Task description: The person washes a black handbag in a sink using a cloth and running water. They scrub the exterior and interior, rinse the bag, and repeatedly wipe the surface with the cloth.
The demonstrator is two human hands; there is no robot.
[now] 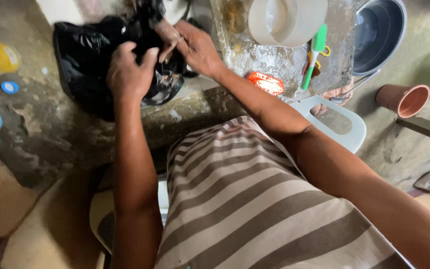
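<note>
While both arms reach forward, the left hand (128, 72) clutches the black plastic bag (83, 60), and the right hand (195, 47), just beside it, pinches the bag's top.

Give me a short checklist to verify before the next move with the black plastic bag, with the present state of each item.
1. Both hands on the black plastic bag: ok; left hand grips its front, right hand pinches near its top.
2. Bag supported on the ledge: ok.
3. Bag mouth open: cannot tell; folds hide it.
4. Bag contents: cannot tell.
5. Nearby things apart from the hands: ok; green brush and white bowl lie to the right, not touching.
6. Orange-red object by the right forearm: not ok, close enough to be knocked.
</note>
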